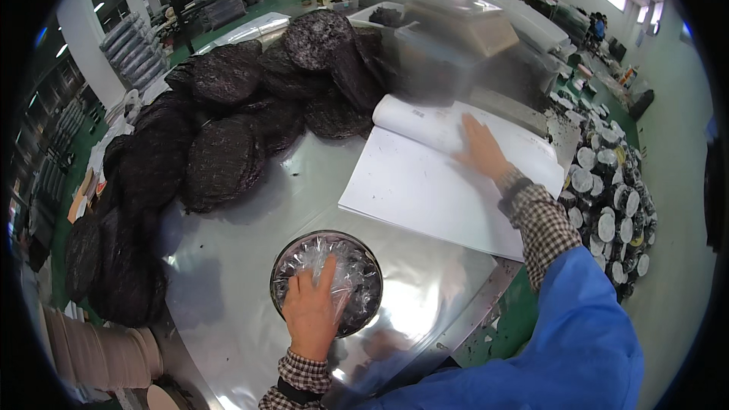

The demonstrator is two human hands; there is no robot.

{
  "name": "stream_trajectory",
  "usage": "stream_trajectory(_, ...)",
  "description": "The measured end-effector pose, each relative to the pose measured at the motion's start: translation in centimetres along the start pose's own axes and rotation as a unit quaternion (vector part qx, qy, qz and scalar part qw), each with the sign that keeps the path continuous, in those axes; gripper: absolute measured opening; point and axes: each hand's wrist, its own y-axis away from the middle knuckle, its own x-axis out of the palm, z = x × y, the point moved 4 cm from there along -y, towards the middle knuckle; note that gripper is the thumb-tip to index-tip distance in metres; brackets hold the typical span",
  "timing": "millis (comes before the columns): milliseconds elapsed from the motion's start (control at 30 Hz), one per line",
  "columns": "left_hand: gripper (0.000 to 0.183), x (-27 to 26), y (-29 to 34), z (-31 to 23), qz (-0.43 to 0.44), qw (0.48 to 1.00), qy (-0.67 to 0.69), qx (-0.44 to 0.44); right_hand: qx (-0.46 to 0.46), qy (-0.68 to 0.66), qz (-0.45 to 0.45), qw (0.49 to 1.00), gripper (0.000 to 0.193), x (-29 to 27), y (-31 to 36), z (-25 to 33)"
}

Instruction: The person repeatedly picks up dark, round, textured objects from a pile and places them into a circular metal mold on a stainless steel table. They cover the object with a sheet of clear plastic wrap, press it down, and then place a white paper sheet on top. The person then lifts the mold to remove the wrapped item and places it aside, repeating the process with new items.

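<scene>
My left hand (pixel 312 320) rests on crinkled clear plastic film (pixel 343 262) inside a round, dark-rimmed container (pixel 378 298). Its fingers are spread, with the forefinger stretched forward; what touches the thumb is hard to make out. Dark stuff shows through the film. To the upper right, my right hand (pixel 484 147) lies over a stack of large white paper sheets (pixel 414 182), fingers extended and slightly blurred. The top sheet is curled back along the far side into a loose roll (pixel 406 111).
Dark, round, fibrous cakes (pixel 225 153) are heaped along the table's left and far sides. A blurred clear bin (pixel 437 61) stands beyond the paper. Many small round pieces (pixel 607 205) are piled at right. Pale discs (pixel 99 345) are stacked lower left. People work far off.
</scene>
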Motion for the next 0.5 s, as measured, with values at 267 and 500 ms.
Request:
stream_trajectory(267,0.073,0.1,-0.2,0.0,-0.003,1.000,0.014,-0.012,-0.013,0.113,0.101,0.988,0.043,5.3,-12.0,6.2)
stream_trajectory(500,0.074,0.1,0.4,0.4,-0.065,0.998,0.011,-0.016,0.021,-0.053,0.024,0.998,0.036,5.4,-14.2,2.4)
